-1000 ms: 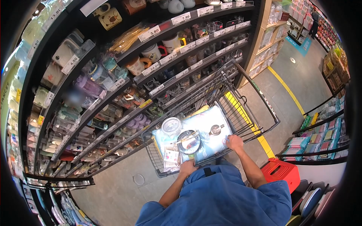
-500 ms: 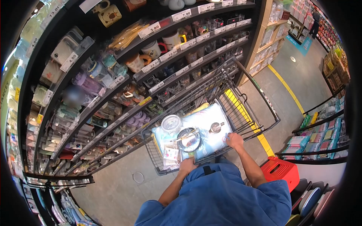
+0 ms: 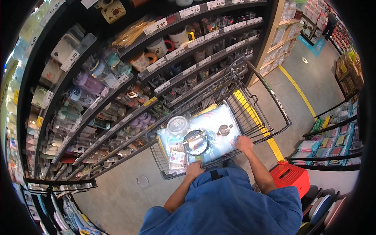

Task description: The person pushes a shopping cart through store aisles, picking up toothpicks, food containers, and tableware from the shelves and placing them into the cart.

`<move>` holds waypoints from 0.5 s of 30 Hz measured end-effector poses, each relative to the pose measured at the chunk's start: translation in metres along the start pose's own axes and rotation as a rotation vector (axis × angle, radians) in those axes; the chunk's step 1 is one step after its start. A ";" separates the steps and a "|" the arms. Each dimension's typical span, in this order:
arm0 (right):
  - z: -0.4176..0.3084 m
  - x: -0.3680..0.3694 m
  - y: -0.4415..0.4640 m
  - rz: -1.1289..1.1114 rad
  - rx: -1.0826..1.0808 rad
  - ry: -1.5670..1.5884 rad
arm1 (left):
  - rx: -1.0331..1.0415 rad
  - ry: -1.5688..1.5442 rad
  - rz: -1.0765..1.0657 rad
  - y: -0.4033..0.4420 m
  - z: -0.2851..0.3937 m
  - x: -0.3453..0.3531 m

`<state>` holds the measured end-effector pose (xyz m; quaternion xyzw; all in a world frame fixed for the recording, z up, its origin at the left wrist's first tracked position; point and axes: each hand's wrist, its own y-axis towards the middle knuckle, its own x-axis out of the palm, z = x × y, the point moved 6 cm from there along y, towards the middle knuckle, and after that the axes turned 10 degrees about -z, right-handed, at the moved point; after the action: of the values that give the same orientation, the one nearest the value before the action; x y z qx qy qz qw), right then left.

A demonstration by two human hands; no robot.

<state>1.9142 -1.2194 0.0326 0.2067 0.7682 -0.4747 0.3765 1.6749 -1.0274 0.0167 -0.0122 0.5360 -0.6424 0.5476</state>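
A dark wire shopping cart (image 3: 158, 162) stands sideways in front of me. My left hand (image 3: 194, 169) is closed on its near rim, close to the packets. Further right, my right hand (image 3: 244, 144) grips the same rim beside a pale blue, plastic-wrapped pillow-like package (image 3: 219, 123). On that package rest a round clear-lidded container (image 3: 177, 125), a dark-rimmed round item in clear wrap (image 3: 196, 143) and a small metal strainer-like item (image 3: 224, 130). Flat clear packets (image 3: 177, 157) lie at the left end. My fingertips are partly hidden.
Shelves of mugs (image 3: 180, 39), bottles and glasses curve along the far and left sides. A red plastic basket-like box (image 3: 290, 178) stands at my right, near racks of plates (image 3: 323, 207) and packaged goods (image 3: 313, 149). Yellow floor tape (image 3: 297, 92) runs along the aisle, where a distant person (image 3: 330, 25) stands.
The view has shifted very slightly. Both hands stay on the cart's near rim, and the goods inside keep their places.
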 end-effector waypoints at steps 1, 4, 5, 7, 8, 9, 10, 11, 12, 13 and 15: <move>0.000 0.000 0.000 -0.002 0.000 -0.001 | -0.001 -0.002 -0.002 0.000 0.000 0.000; 0.001 0.002 0.002 -0.006 0.006 0.001 | 0.003 0.003 -0.002 0.001 0.000 0.000; 0.001 0.002 0.002 0.002 0.008 0.007 | 0.000 0.003 -0.002 0.001 0.000 0.000; 0.002 0.003 0.002 0.008 0.011 0.013 | -0.003 0.002 -0.004 0.002 -0.002 0.001; 0.002 0.002 0.001 0.021 0.008 0.014 | 0.001 -0.003 -0.001 0.003 -0.002 0.002; 0.003 0.002 0.001 0.034 0.004 0.015 | 0.004 -0.009 0.003 0.003 -0.003 0.002; 0.003 0.003 0.002 0.031 0.005 0.015 | 0.003 -0.010 0.001 0.003 -0.004 0.003; 0.003 0.003 0.003 0.035 0.003 0.011 | 0.016 -0.008 0.020 0.004 -0.004 0.003; 0.003 0.003 0.003 0.039 0.001 0.006 | 0.029 -0.006 0.039 0.004 -0.003 0.003; 0.003 0.003 0.003 0.037 0.002 0.006 | 0.028 -0.006 0.037 0.004 -0.003 0.003; 0.003 0.002 0.002 0.039 -0.007 0.015 | 0.019 -0.007 0.022 0.006 -0.005 0.004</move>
<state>1.9154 -1.2212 0.0286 0.2240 0.7685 -0.4632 0.3805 1.6744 -1.0262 0.0086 -0.0033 0.5280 -0.6415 0.5565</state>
